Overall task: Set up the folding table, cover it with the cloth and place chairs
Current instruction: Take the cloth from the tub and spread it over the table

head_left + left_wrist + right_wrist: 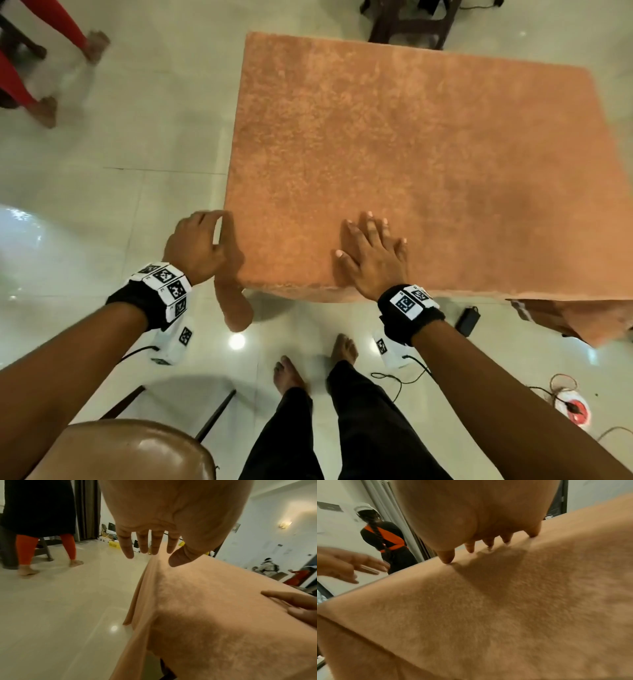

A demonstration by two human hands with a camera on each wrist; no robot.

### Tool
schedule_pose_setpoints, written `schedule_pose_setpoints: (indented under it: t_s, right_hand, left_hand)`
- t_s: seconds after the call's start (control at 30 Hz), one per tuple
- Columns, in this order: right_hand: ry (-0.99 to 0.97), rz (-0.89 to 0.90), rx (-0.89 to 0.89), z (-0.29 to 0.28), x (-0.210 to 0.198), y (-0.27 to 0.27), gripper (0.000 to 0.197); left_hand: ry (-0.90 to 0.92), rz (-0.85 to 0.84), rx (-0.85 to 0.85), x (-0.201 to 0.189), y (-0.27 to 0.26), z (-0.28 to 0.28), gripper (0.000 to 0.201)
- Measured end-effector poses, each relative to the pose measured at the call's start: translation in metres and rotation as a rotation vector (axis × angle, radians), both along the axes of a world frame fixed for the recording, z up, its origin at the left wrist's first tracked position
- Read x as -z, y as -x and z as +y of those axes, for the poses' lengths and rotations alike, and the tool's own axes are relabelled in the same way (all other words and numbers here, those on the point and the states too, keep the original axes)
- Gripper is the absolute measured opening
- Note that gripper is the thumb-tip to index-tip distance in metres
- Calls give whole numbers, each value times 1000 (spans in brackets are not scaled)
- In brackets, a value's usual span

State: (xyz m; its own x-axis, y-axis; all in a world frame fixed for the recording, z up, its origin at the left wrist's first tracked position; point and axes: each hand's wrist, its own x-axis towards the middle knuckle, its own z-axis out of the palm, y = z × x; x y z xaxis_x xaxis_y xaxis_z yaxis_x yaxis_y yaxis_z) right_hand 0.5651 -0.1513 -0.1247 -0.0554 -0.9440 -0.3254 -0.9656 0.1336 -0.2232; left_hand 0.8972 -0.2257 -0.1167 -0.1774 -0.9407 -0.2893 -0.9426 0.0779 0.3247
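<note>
While the cloth (411, 171) already covered the table, the right hand (373, 255) lay flat on it, the left hand (197, 245) hung loose beside its corner, and the chair (130, 452) near it waited.

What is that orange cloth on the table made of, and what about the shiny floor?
The cloth looks like soft, fuzzy fabric, maybe fleece or velvet: matte, mottled nap, and it drapes in folds at the corner. The floor looks like polished tile, ceramic or stone: pale and glossy, it mirrors a lamp and shows thin joint lines.
</note>
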Motion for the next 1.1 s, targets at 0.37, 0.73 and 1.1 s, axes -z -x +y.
schedule_pose_setpoints:
  t_s: [0.37, 0.73, 1.1]
  right_hand:
    - [58, -69, -112, 91, 6, 79, 65]
    - [-7, -56, 287, 15, -1, 294, 63]
    - [3, -27, 782, 141, 7, 489, 69]
  left_hand:
    - [23, -139, 500, -23, 182, 3, 75]
    - [-24, -198, 693, -8, 404, -47, 80]
    - [-40, -209, 1120, 2, 632, 0, 76]
